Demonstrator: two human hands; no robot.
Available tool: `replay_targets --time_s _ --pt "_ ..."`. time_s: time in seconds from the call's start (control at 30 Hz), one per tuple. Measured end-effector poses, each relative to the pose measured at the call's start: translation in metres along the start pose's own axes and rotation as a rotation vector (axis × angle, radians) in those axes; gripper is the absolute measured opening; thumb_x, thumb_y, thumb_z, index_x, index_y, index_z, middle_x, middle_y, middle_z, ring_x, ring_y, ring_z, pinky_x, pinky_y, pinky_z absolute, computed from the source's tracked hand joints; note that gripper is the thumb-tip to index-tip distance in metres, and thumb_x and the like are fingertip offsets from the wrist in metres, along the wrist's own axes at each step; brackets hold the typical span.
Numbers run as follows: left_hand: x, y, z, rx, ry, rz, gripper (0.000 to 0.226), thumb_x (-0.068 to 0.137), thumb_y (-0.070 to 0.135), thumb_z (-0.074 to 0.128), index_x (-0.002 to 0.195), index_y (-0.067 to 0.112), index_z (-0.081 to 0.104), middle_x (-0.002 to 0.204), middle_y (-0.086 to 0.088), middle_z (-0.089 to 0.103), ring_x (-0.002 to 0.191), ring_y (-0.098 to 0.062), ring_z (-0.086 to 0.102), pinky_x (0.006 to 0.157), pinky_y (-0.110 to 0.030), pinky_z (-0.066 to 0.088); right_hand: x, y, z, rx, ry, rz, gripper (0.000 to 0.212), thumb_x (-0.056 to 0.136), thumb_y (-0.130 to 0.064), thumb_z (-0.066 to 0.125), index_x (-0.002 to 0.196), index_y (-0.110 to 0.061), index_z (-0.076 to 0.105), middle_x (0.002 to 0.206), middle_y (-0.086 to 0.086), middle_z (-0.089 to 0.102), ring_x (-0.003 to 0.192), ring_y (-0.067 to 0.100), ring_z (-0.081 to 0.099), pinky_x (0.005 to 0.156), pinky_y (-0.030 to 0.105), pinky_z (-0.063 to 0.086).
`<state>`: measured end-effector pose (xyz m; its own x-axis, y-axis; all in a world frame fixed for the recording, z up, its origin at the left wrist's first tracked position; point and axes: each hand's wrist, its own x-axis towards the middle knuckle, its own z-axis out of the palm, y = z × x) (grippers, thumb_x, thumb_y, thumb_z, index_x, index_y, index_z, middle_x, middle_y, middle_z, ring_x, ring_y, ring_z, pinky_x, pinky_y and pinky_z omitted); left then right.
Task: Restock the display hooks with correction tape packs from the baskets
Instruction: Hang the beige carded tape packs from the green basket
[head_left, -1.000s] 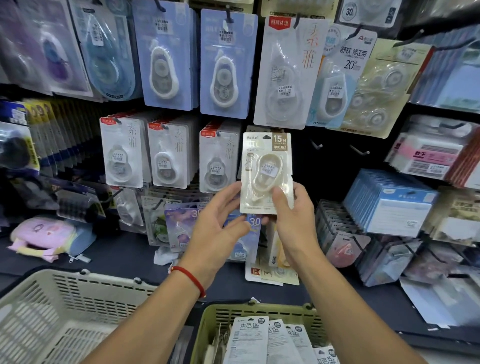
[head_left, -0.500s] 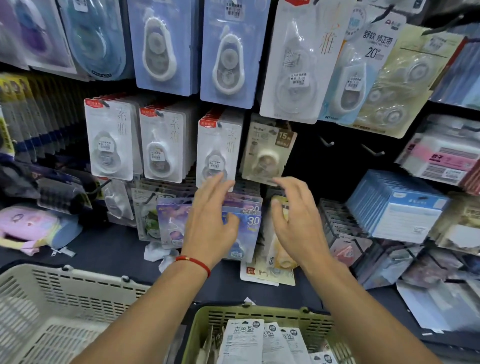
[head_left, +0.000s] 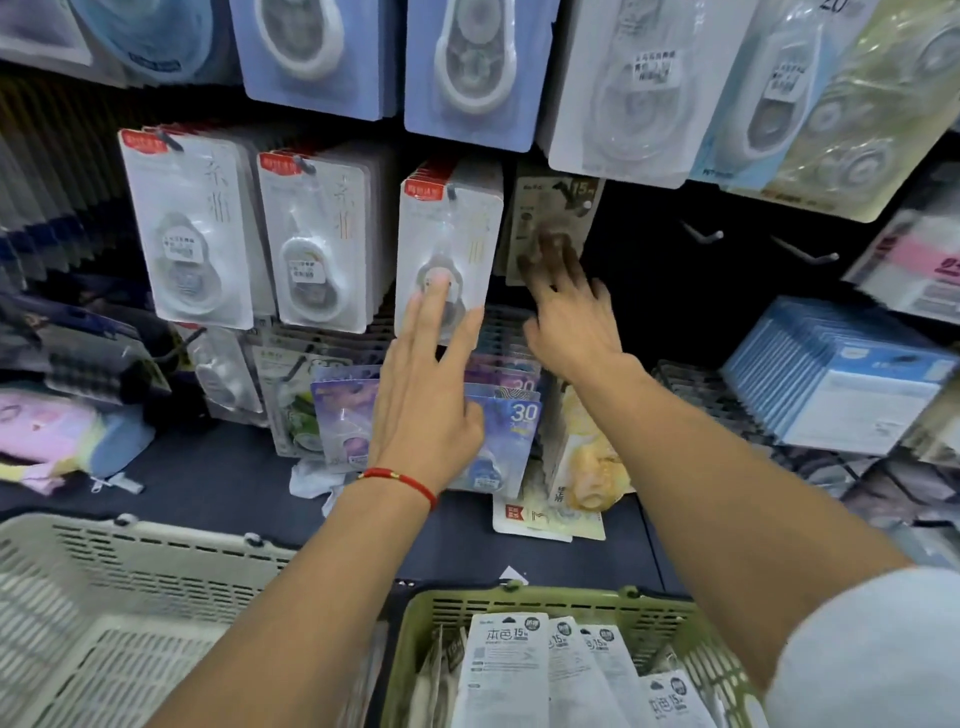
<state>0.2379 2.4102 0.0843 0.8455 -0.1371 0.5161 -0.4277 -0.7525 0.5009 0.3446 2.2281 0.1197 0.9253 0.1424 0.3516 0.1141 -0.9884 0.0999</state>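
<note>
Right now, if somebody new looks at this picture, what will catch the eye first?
Two bare arms reach up from the bottom: the left hand lays straight fingers on a white correction tape pack, and the right hand touches the beige 15 m pack beside it. Below, a green basket holds more packs, with a white basket at its left.

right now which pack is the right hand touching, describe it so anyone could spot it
Find the middle row of white red-topped packs on the hooks. Just right of the last one hangs a beige 15 m correction tape pack, under the right hand fingertips. It alone is beige, and empty hooks follow it.
</note>
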Motion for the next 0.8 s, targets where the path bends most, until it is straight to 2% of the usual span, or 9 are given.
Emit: replay_targets --time_s 0.17,0.27,0.33,0.43,0.57,0.63,0.67,0.73,0.8 --pt "-0.004 -0.011 -0.004 0.013 -0.020 0.080 0.088 0.078 -0.009 0.059 0.160 0.020 0.039 0.176 -0.002 0.003 0.162 -0.023 0.003 0.117 -0.051 0.039 0.014 0.012 0.003 0.047 -0.063 -0.029 0.079 0.096 -0.020 0.058 0.165 -0.026 0.021 0.176 0.007 0.005 0.160 0.032 0.012 0.117 0.057 0.033" --pt "-0.015 -0.020 -0.006 0.016 -0.051 0.100 0.083 0.083 -0.006 0.059 0.159 0.020 0.040 0.175 -0.001 0.012 0.161 -0.024 0.011 0.120 -0.046 0.037 -0.002 0.021 0.000 0.101 -0.055 -0.065 0.071 0.097 -0.020 0.056 0.163 -0.023 0.030 0.174 0.009 0.017 0.158 0.033 0.021 0.113 0.056 0.039" --pt "-0.031 -0.027 -0.005 0.032 -0.120 0.111 0.075 0.085 -0.003 0.063 0.156 0.016 0.045 0.172 -0.005 0.022 0.157 -0.028 0.023 0.122 -0.044 0.033 -0.027 0.027 -0.004 0.172 -0.043 -0.079 0.061 0.099 -0.019 0.053 0.158 -0.019 0.041 0.169 0.012 0.029 0.152 0.034 0.033 0.110 0.053 0.045" --pt "-0.065 -0.038 -0.004 0.088 -0.318 0.119 0.067 0.084 -0.001 0.064 0.149 0.013 0.053 0.164 -0.011 0.037 0.148 -0.034 0.038 0.119 -0.049 0.037 -0.085 0.031 -0.007 0.276 -0.102 -0.096 0.040 0.100 -0.018 0.053 0.139 -0.014 0.063 0.148 0.010 0.056 0.134 0.030 0.054 0.106 0.045 0.048" --pt "-0.112 -0.039 0.003 0.204 -0.684 0.153 0.057 0.091 0.007 0.056 0.145 0.021 0.056 0.149 -0.001 0.054 0.140 -0.027 0.046 0.113 -0.042 0.041 -0.184 0.031 0.006 0.372 -0.355 -0.056 0.025 0.099 -0.020 0.059 0.119 -0.017 0.073 0.120 0.002 0.073 0.109 0.027 0.068 0.095 0.040 0.053" --pt "-0.135 -0.030 0.013 0.237 -0.813 0.193 0.054 0.092 0.012 0.053 0.144 0.026 0.057 0.142 0.003 0.058 0.133 -0.024 0.050 0.109 -0.040 0.043 -0.231 0.030 0.020 0.399 -0.532 -0.054 0.024 0.099 -0.028 0.063 0.120 -0.022 0.073 0.114 -0.005 0.072 0.109 0.024 0.067 0.091 0.036 0.052" --pt "-0.148 -0.025 0.020 0.235 -0.865 0.202 0.053 0.093 0.014 0.053 0.144 0.027 0.057 0.141 0.004 0.059 0.132 -0.024 0.051 0.108 -0.039 0.045 -0.254 0.029 0.028 0.399 -0.619 -0.069 0.029 0.100 -0.034 0.063 0.127 -0.026 0.070 0.119 -0.007 0.069 0.115 0.021 0.065 0.091 0.033 0.050" --pt "-0.175 -0.017 0.034 0.246 -0.977 0.207 0.054 0.097 0.024 0.057 0.151 0.028 0.049 0.149 0.005 0.052 0.138 -0.022 0.046 0.112 -0.039 0.044 -0.295 0.027 0.046 0.425 -0.741 -0.109 0.052 0.101 -0.046 0.063 0.150 -0.032 0.053 0.151 -0.006 0.055 0.137 0.017 0.052 0.107 0.032 0.043" --pt "-0.200 -0.014 0.047 0.264 -1.085 0.170 0.068 0.098 0.035 0.062 0.160 0.026 0.035 0.161 0.001 0.038 0.148 -0.023 0.035 0.120 -0.038 0.035 -0.326 0.023 0.064 0.478 -0.834 -0.154 0.076 0.099 -0.057 0.061 0.164 -0.038 0.026 0.173 -0.006 0.021 0.157 0.016 0.025 0.125 0.038 0.027"
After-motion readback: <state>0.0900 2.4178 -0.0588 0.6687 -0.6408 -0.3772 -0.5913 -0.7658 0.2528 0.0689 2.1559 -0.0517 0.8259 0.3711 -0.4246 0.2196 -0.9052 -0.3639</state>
